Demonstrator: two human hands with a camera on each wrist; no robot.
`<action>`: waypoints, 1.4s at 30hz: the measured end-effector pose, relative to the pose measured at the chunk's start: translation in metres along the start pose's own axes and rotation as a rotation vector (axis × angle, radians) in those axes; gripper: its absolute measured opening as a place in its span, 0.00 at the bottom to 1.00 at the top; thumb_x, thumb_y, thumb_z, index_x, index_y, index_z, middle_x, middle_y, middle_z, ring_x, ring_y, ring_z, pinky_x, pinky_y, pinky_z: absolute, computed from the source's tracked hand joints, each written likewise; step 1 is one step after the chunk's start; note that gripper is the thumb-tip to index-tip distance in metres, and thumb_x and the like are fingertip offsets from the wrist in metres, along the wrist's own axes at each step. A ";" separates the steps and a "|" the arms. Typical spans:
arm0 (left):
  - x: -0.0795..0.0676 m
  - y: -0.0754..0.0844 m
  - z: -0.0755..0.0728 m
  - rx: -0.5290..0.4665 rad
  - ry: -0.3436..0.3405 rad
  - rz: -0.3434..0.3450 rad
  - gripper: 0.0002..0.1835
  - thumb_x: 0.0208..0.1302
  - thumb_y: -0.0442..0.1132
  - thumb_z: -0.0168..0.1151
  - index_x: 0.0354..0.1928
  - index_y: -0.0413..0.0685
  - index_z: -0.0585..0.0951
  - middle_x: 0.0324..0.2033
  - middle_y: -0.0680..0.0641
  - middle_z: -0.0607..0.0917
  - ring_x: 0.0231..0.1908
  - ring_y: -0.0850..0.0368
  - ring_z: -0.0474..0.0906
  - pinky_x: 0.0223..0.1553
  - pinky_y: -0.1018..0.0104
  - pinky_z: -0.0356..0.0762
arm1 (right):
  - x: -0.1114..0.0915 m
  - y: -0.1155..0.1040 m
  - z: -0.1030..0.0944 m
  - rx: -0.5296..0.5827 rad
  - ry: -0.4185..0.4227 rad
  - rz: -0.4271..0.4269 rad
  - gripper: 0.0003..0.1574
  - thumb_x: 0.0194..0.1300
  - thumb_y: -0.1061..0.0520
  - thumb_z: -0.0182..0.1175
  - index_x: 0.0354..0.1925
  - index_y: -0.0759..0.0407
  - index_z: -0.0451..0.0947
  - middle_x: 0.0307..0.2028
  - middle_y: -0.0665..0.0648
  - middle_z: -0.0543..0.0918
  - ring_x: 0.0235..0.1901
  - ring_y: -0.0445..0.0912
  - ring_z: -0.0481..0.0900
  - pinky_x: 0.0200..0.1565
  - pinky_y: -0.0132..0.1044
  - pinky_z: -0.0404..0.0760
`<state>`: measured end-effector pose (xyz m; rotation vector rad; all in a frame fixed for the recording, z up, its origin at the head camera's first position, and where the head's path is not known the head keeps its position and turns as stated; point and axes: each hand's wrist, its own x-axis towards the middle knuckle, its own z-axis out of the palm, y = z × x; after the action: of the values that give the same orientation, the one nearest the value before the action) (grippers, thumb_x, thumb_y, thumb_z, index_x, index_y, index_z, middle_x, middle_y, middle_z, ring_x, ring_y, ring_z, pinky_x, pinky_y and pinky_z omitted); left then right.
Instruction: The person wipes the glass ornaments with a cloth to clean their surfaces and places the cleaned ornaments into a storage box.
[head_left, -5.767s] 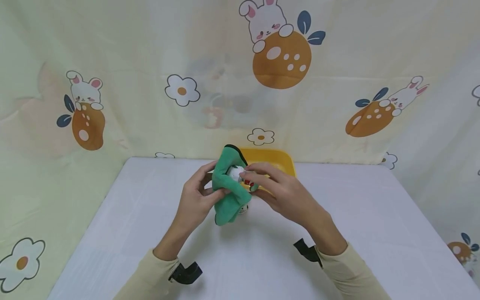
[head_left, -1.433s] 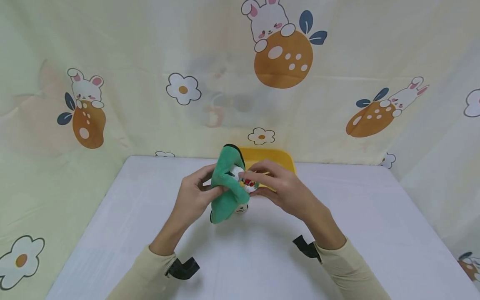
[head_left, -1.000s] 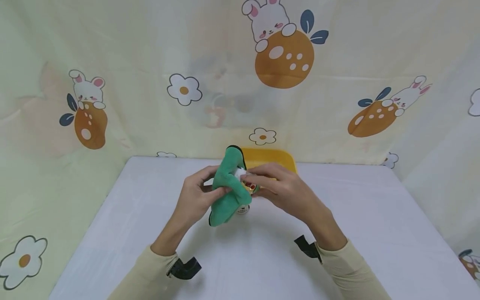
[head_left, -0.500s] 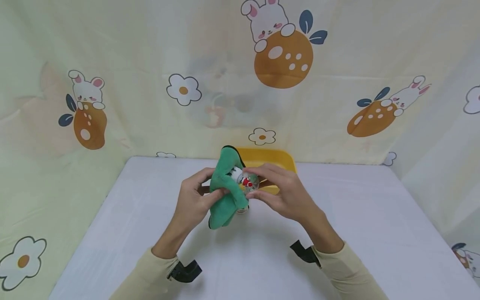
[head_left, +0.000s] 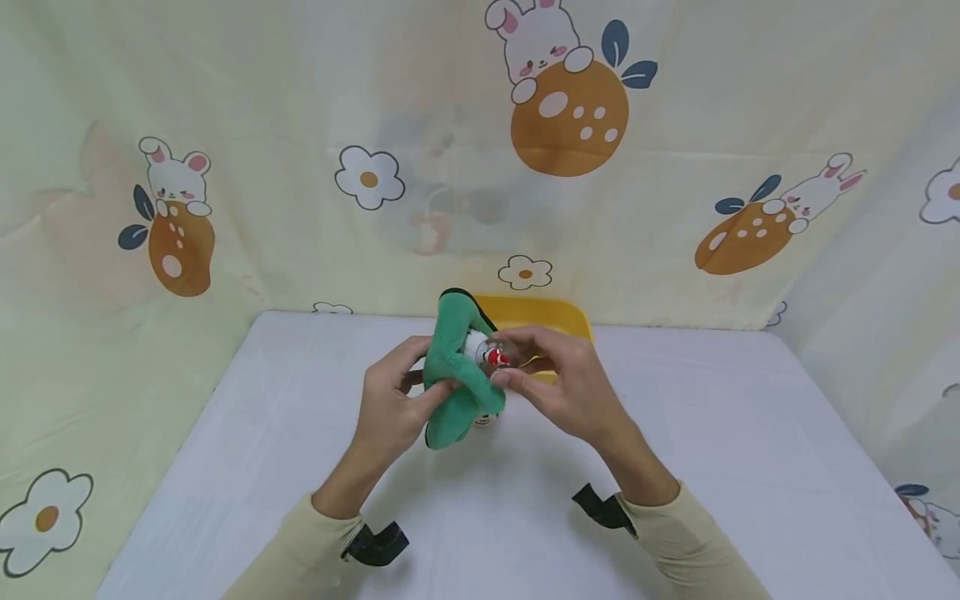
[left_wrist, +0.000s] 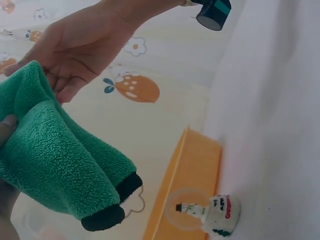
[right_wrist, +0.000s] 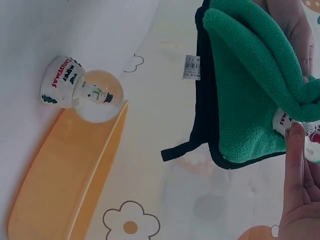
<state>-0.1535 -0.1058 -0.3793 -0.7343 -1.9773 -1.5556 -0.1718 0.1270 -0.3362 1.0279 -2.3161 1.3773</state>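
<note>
My left hand [head_left: 393, 392] grips a folded green cleaning cloth [head_left: 452, 367] with dark edging. The cloth wraps round the white base of a snow globe [head_left: 497, 357], whose dome shows a red figure inside. At the dome, my right hand [head_left: 573, 379] holds it between thumb and fingers, tilted sideways above the table. Cloth hides much of the globe from the left wrist view, where the green cloth [left_wrist: 55, 150] fills the left. In the right wrist view, one finger [right_wrist: 295, 160] lies along the globe near its lettered base.
Upright on the white table [head_left: 480, 517] stands a second snow globe [right_wrist: 97, 97] with a snowman inside and a base lettered "Merry Christmas". Behind it is a yellow tray [head_left: 536, 312]. A patterned curtain [head_left: 435, 100] hangs along the table's back edge.
The right fingers have shifted round the dome, baring more of the red figure than a second ago. The globe has turned slightly. The left hand keeps its grip on the cloth.
</note>
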 end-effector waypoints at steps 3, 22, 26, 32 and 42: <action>0.000 -0.001 0.002 0.006 0.011 0.032 0.24 0.57 0.24 0.73 0.57 0.37 0.81 0.50 0.43 0.86 0.50 0.49 0.84 0.46 0.62 0.88 | 0.000 0.000 0.002 0.004 0.013 0.008 0.25 0.59 0.63 0.74 0.55 0.59 0.81 0.38 0.50 0.86 0.36 0.41 0.83 0.40 0.34 0.89; 0.004 0.001 -0.006 -0.139 -0.056 -0.270 0.25 0.62 0.25 0.69 0.62 0.37 0.78 0.54 0.40 0.84 0.54 0.47 0.83 0.49 0.63 0.86 | 0.004 0.005 -0.004 -0.174 -0.145 -0.265 0.41 0.61 0.60 0.72 0.70 0.59 0.70 0.52 0.55 0.78 0.47 0.44 0.82 0.48 0.30 0.86; 0.003 0.003 -0.003 -0.130 -0.045 -0.248 0.24 0.62 0.26 0.69 0.61 0.37 0.79 0.53 0.41 0.85 0.54 0.47 0.83 0.48 0.62 0.87 | 0.003 0.003 0.001 -0.166 -0.098 -0.224 0.39 0.61 0.61 0.73 0.67 0.61 0.70 0.52 0.56 0.76 0.48 0.44 0.82 0.48 0.30 0.86; 0.004 0.003 -0.002 -0.131 -0.059 -0.264 0.24 0.63 0.28 0.69 0.62 0.37 0.78 0.54 0.41 0.84 0.53 0.46 0.83 0.48 0.62 0.87 | 0.003 0.002 0.005 -0.116 -0.057 -0.213 0.41 0.57 0.64 0.75 0.67 0.63 0.72 0.56 0.58 0.74 0.49 0.45 0.81 0.48 0.30 0.86; 0.008 -0.001 -0.006 -0.109 -0.149 -0.407 0.23 0.65 0.35 0.70 0.62 0.44 0.80 0.53 0.47 0.86 0.52 0.51 0.82 0.54 0.53 0.85 | 0.004 0.009 0.005 -0.096 -0.057 -0.219 0.40 0.58 0.67 0.73 0.68 0.63 0.72 0.55 0.57 0.78 0.46 0.46 0.82 0.44 0.32 0.88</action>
<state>-0.1597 -0.1111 -0.3738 -0.5221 -2.2720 -1.9018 -0.1804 0.1233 -0.3423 1.2624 -2.2072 1.1562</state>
